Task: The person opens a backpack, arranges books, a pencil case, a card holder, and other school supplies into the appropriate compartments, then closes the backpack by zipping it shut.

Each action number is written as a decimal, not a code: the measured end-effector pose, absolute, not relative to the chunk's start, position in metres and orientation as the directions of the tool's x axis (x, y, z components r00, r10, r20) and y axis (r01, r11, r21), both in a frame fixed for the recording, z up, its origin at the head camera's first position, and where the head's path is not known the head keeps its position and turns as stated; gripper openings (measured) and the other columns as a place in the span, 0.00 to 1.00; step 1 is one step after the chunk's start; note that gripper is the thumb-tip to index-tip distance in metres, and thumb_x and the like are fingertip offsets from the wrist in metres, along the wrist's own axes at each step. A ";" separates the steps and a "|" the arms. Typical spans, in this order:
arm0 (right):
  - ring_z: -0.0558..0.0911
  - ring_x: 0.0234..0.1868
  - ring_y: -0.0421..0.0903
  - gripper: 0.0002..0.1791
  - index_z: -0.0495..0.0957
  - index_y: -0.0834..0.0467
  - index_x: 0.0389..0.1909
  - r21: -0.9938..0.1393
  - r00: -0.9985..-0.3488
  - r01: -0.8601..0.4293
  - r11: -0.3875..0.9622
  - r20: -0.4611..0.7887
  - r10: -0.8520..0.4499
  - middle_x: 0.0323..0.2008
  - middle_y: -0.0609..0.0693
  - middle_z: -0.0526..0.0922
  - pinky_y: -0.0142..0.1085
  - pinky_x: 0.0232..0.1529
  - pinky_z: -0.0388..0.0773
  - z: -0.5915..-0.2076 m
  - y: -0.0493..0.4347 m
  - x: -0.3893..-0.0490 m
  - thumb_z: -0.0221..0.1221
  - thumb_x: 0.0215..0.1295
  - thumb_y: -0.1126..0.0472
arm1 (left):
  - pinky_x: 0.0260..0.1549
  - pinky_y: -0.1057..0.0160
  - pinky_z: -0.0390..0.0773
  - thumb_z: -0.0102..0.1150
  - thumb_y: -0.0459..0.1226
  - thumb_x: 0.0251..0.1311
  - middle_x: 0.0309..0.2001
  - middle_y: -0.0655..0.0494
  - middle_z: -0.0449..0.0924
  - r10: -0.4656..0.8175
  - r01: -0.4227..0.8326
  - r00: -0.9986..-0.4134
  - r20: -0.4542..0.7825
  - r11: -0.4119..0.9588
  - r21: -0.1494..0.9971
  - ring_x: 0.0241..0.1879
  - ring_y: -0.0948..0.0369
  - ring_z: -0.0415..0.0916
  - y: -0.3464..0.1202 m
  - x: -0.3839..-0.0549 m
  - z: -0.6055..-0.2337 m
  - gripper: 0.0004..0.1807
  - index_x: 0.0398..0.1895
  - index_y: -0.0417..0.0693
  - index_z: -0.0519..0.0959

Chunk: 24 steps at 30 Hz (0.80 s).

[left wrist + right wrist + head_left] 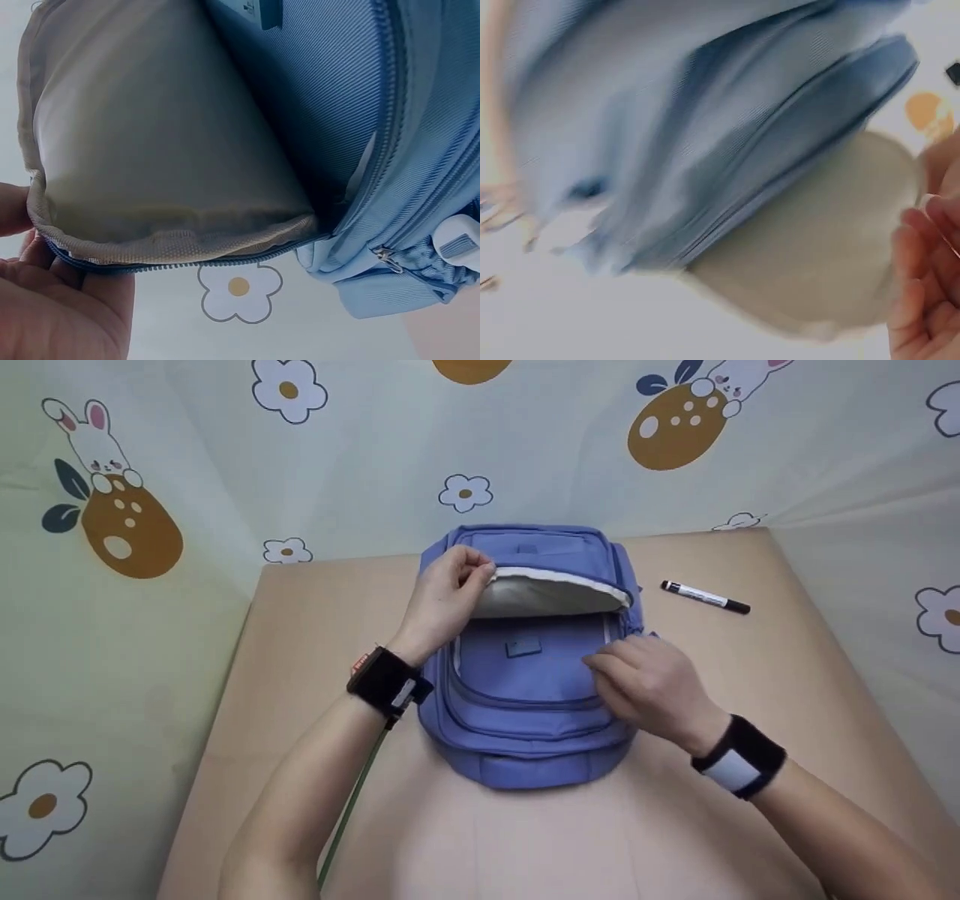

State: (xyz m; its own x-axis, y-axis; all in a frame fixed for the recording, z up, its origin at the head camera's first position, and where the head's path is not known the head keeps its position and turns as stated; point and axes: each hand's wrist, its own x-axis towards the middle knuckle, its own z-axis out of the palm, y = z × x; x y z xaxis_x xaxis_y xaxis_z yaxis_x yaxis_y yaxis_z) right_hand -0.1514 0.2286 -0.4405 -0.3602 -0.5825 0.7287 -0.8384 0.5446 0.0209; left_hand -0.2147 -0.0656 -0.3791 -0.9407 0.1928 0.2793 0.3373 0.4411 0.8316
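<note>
A blue backpack (pixel 555 771) lies on the table with its front compartment unzipped. My left hand (pixel 448 596) pinches the edge of the raised front flap (pixel 536 594), whose pale lining faces me. In the left wrist view the thumb and fingers (pixel 97 300) meet at the flap's piped, zippered rim. Over the right side of the opening is my right hand (pixel 656 686), its fingers loosely curled. The right wrist view shows those fingers (pixel 911 251) holding nothing visible; that view is blurred. Inside the opening, a small dark label (pixel 523 647) shows on blue fabric.
A black-and-white marker (pixel 705 597) lies on the brown tabletop (pixel 322 607), right of the backpack. Patterned cloth (pixel 375 457) with rabbits and flowers stands behind and at both sides. A green cord (pixel 349 810) runs beside my left forearm.
</note>
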 end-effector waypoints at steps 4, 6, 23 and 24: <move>0.82 0.30 0.53 0.08 0.86 0.62 0.40 -0.085 -0.533 -0.685 0.724 0.735 -0.418 0.32 0.54 0.87 0.46 0.29 0.79 -0.448 0.288 -0.176 0.60 0.65 0.66 | 0.25 0.64 0.69 0.57 0.39 0.75 0.31 0.57 0.83 0.190 0.339 -0.940 0.283 0.438 0.832 0.26 0.62 0.72 -0.070 -0.214 -0.380 0.07 0.45 0.45 0.79; 0.82 0.33 0.56 0.07 0.86 0.62 0.40 -0.156 -0.675 -0.545 0.824 0.664 -0.322 0.34 0.56 0.87 0.50 0.32 0.79 -0.458 0.316 -0.194 0.61 0.67 0.65 | 0.26 0.64 0.70 0.57 0.39 0.75 0.33 0.57 0.83 0.191 0.335 -0.942 0.278 0.438 0.835 0.27 0.62 0.72 -0.071 -0.214 -0.381 0.07 0.45 0.45 0.79; 0.73 0.55 0.73 0.19 0.74 0.73 0.59 -0.160 -0.993 -0.056 0.986 0.112 -0.038 0.54 0.73 0.75 0.66 0.52 0.70 -0.514 0.377 -0.278 0.52 0.74 0.64 | 0.30 0.62 0.74 0.57 0.40 0.75 0.38 0.57 0.84 0.200 0.314 -0.947 0.251 0.426 0.848 0.31 0.61 0.76 -0.067 -0.211 -0.381 0.07 0.46 0.46 0.79; 0.74 0.52 0.72 0.18 0.75 0.72 0.57 -0.156 -0.993 -0.051 0.986 0.112 -0.034 0.52 0.72 0.76 0.65 0.50 0.71 -0.515 0.377 -0.279 0.52 0.74 0.65 | 0.29 0.62 0.73 0.57 0.40 0.75 0.38 0.57 0.84 0.201 0.319 -0.946 0.255 0.427 0.846 0.31 0.61 0.75 -0.067 -0.211 -0.381 0.08 0.46 0.46 0.79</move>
